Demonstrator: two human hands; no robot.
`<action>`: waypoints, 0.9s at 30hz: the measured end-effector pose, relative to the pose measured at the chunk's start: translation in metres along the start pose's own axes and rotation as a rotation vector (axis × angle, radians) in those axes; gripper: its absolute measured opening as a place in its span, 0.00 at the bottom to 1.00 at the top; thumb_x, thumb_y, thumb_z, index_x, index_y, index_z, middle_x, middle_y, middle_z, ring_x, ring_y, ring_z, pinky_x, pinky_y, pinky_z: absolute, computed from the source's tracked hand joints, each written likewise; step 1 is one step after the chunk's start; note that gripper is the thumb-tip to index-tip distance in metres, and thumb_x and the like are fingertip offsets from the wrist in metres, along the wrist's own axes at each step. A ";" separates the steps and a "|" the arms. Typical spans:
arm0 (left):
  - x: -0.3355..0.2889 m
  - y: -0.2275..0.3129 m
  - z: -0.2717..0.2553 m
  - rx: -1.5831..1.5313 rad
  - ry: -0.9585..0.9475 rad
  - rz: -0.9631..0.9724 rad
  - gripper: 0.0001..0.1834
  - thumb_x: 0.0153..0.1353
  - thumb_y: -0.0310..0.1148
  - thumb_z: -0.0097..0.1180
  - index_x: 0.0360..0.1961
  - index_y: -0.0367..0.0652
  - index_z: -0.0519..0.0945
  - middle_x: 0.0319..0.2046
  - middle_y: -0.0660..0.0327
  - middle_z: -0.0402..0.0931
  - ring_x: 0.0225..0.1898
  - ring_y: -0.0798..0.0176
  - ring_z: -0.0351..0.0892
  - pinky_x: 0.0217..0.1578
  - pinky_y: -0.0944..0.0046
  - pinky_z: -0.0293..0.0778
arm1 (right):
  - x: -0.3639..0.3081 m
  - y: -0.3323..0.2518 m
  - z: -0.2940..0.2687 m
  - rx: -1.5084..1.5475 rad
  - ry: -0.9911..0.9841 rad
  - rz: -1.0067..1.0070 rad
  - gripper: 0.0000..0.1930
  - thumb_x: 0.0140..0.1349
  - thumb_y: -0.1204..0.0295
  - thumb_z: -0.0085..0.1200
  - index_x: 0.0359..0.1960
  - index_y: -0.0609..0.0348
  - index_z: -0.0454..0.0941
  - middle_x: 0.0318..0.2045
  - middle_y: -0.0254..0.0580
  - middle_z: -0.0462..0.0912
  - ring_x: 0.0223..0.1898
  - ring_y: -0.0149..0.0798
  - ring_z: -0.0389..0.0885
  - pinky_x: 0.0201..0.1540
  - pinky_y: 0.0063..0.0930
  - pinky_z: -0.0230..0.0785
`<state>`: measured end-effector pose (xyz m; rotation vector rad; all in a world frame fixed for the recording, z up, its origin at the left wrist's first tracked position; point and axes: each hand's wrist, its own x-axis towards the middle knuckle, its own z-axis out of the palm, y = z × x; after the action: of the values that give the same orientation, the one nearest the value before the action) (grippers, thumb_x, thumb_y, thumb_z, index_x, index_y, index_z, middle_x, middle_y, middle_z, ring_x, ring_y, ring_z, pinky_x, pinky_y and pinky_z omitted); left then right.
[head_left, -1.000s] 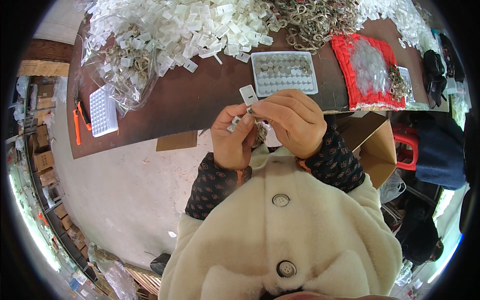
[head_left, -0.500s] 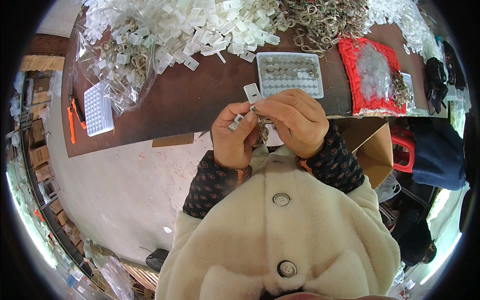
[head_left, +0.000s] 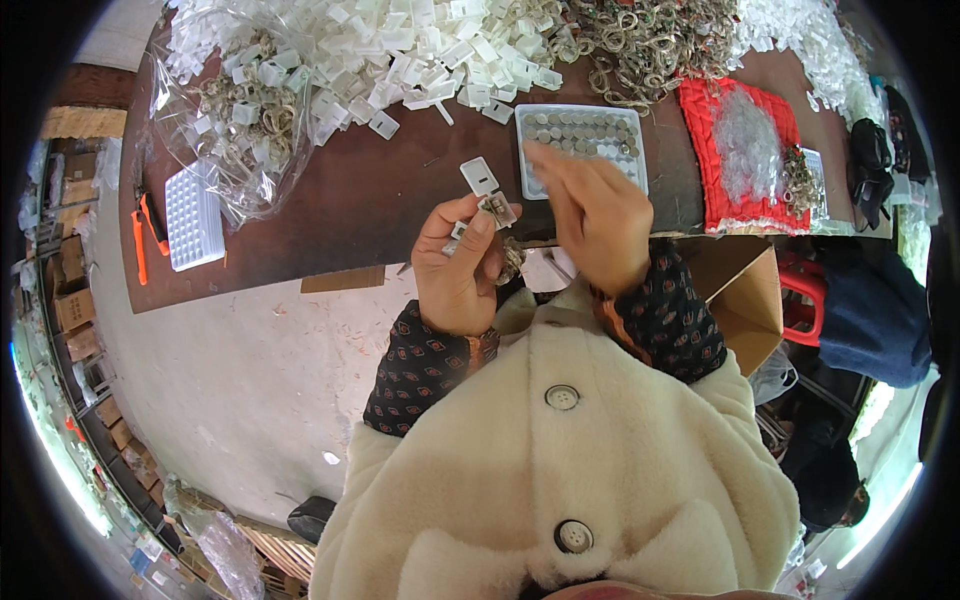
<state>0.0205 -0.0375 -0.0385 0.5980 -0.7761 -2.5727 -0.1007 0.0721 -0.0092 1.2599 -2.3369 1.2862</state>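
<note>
My left hand (head_left: 460, 265) pinches a small white battery case (head_left: 497, 209) between thumb and fingers. Its lid (head_left: 479, 176) is swung open and metal parts show inside. Other small white pieces (head_left: 456, 236) stick out between the same fingers, and a bundle of thin coiled wire (head_left: 511, 260) hangs beside them. To the right, my right hand (head_left: 602, 215) is over the near left edge of a white tray (head_left: 583, 190). Its index finger is stretched out, fingertips somewhat blurred, and nothing shows in them. Rows of silvery button cells (head_left: 590, 133) sit in the tray.
White plastic cases (head_left: 420, 60) and coiled wire strings (head_left: 655, 45) are heaped along the far side. At left lie a clear bag (head_left: 255, 130), a white moulded tray (head_left: 193, 220) and orange-handled pliers (head_left: 140, 245). Right of the cell tray is a red cloth (head_left: 715, 190); a cardboard box (head_left: 745, 300) stands below.
My right hand has let go of the battery case and moved up and right to the cell tray. My left hand has shifted slightly left, still holding the case.
</note>
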 end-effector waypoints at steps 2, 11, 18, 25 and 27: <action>0.000 0.001 0.000 0.006 -0.009 -0.009 0.07 0.66 0.27 0.57 0.45 0.43 0.78 0.38 0.51 0.83 0.20 0.76 0.68 0.19 0.77 0.62 | 0.009 0.017 0.007 -0.141 -0.007 -0.048 0.17 0.52 0.83 0.58 0.45 0.59 0.82 0.34 0.42 0.82 0.33 0.47 0.79 0.36 0.36 0.72; 0.000 0.003 -0.001 -0.013 -0.049 -0.027 0.08 0.65 0.26 0.58 0.45 0.44 0.78 0.40 0.49 0.83 0.20 0.76 0.69 0.19 0.77 0.62 | 0.012 0.015 0.002 -0.070 -0.032 -0.084 0.12 0.52 0.84 0.62 0.39 0.58 0.83 0.33 0.42 0.83 0.33 0.44 0.81 0.35 0.31 0.74; -0.008 0.000 0.005 0.032 -0.060 0.020 0.08 0.65 0.26 0.58 0.45 0.42 0.77 0.34 0.61 0.80 0.19 0.75 0.68 0.17 0.77 0.62 | -0.001 -0.023 -0.015 0.157 -0.039 -0.082 0.10 0.53 0.85 0.62 0.37 0.61 0.82 0.32 0.42 0.85 0.30 0.42 0.83 0.32 0.29 0.75; -0.015 -0.002 0.003 -0.020 -0.027 -0.086 0.07 0.67 0.30 0.56 0.44 0.42 0.78 0.33 0.64 0.79 0.19 0.76 0.66 0.18 0.77 0.63 | -0.002 -0.024 -0.029 0.205 -0.140 -0.130 0.12 0.50 0.81 0.64 0.39 0.59 0.82 0.32 0.41 0.83 0.32 0.44 0.82 0.35 0.34 0.73; -0.016 -0.003 0.004 -0.020 -0.049 -0.046 0.07 0.68 0.31 0.55 0.45 0.41 0.78 0.33 0.64 0.79 0.19 0.76 0.66 0.18 0.77 0.64 | -0.005 -0.026 -0.032 0.161 -0.112 -0.199 0.14 0.50 0.79 0.65 0.40 0.59 0.83 0.33 0.41 0.83 0.32 0.44 0.81 0.36 0.35 0.73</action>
<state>0.0312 -0.0262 -0.0329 0.5548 -0.7594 -2.6429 -0.0849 0.0930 0.0235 1.6077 -2.1476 1.3926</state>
